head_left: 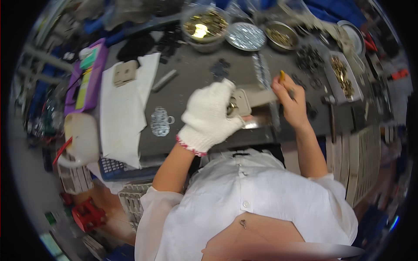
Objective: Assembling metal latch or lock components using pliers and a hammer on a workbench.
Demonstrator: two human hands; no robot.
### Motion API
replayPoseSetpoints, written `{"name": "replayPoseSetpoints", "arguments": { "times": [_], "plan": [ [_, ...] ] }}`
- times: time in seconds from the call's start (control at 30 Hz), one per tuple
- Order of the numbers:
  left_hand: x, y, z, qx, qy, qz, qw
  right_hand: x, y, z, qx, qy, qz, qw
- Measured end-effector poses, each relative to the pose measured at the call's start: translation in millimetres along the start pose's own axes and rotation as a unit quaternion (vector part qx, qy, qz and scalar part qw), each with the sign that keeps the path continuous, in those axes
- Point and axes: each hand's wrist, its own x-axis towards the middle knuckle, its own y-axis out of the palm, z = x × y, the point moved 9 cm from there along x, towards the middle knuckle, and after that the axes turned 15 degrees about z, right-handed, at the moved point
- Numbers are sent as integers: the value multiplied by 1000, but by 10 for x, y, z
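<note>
My left hand (209, 114), in a white knitted glove with a red-edged cuff, is closed round a beige metal housing (242, 101) with rounded corners. A round metallic piece (232, 107) shows in it beside my glove. My bare right hand (289, 99) is to its right, closed on a thin tool with a yellow end (282, 75); its kind is unclear. A pale flat strip (264, 98), blurred, stretches from the housing toward my right hand. Below the housing a shiny metal block (257, 122) lies at the bench's near side.
At the back stand a tub of brass-coloured parts (205, 25), a dish of silver pieces (245, 36) and a metal bowl (282, 35). A white bin (345, 78) and dark rings (310, 60) are to the right. Leftward are silver rings (161, 122), white paper (119, 108) and a purple tray (96, 74).
</note>
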Motion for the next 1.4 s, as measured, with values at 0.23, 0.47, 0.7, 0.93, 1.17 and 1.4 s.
{"name": "replayPoseSetpoints", "arguments": {
  "times": [0.23, 0.47, 0.7, 0.93, 1.17, 1.4],
  "plan": [
    [-189, -10, 203, -98, -48, -111, 988, 147, 181, 431, 63, -58, -28, 996],
    [-66, 93, 465, -95, -192, -86, 973, -256, 356, 661, -117, -166, -107, 973],
    [-255, -228, -335, 12, 92, -69, 993, -361, 41, 582, 12, -170, -180, 969],
    [-595, 4, -338, 16, 152, -14, 988, 56, 407, 142, 135, -52, -2, 990],
    [-828, -375, 244, -88, 43, -190, 977, 196, 282, 522, 96, -102, -73, 988],
    [-705, -288, 194, -102, 6, -118, 988, 56, 248, 146, 151, 48, 3, 987]
  ]
}}
